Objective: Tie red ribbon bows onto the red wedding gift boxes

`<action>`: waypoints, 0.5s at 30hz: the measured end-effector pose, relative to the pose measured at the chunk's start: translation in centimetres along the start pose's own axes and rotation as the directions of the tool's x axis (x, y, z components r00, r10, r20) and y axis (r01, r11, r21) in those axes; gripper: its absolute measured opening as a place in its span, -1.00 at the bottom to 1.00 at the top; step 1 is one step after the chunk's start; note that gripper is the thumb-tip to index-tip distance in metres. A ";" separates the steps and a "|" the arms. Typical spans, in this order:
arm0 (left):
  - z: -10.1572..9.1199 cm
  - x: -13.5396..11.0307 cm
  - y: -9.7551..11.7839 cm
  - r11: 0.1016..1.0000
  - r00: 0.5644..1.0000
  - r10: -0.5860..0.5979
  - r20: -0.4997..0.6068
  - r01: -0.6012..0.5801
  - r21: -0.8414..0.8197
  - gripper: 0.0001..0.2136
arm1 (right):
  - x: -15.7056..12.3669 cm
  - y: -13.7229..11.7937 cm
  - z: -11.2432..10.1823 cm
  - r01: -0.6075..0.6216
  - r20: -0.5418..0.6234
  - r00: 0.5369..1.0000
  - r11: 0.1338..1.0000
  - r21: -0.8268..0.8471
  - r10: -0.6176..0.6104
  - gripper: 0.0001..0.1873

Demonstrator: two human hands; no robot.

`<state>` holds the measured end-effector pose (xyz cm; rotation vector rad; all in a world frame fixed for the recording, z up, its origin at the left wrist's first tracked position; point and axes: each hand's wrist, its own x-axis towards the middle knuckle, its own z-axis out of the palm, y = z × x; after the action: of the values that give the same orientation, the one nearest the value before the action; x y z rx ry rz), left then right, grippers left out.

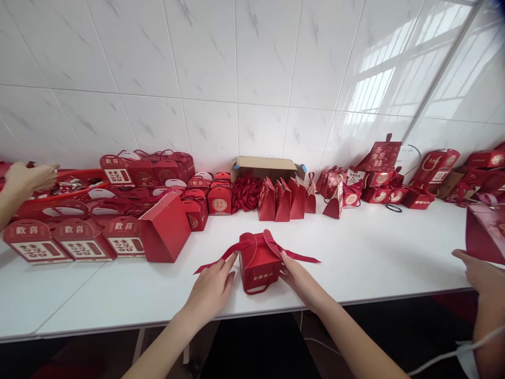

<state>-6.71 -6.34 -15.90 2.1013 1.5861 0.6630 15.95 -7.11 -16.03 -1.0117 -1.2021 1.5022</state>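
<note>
A small red gift box with gold print stands near the front edge of the white table. A red ribbon runs through its top flaps and trails out to both sides. My left hand pinches the left end of the ribbon beside the box. My right hand rests against the box's right side, its fingers closed on the right ribbon end.
Many finished red boxes crowd the left of the table. Folded red boxes, a ribbon pile and a cardboard box line the tiled wall. Another person's hand reaches in at far left, a second person's hand at far right.
</note>
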 end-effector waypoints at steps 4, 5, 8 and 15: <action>0.2 1.3 -0.7 0.792 0.980 -0.181 -0.088 0.092 -0.604 -0.45 | 0.8 1.3 0.7 0.035 -0.114 0.993 0.935 0.352 0.006 -0.63; 0.0 1.6 -0.6 0.627 0.969 -0.241 -0.056 0.112 -0.771 -0.46 | 1.3 1.5 0.5 0.041 -0.163 0.986 0.910 0.411 0.029 -0.68; -0.9 2.1 0.0 0.058 0.949 -0.313 0.046 0.068 -0.996 -0.62 | 2.7 1.6 -0.8 0.084 -0.275 0.958 0.841 0.534 0.079 -0.82; -2.1 2.1 0.6 -0.227 0.867 -0.496 0.060 -0.063 -0.972 -0.87 | 3.6 0.2 -3.6 0.172 -0.407 0.907 0.788 0.592 0.107 -0.82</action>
<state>-7.06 -4.34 -13.60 0.3197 0.7608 1.5434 18.53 -2.83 -17.07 -0.7879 -0.3571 1.4057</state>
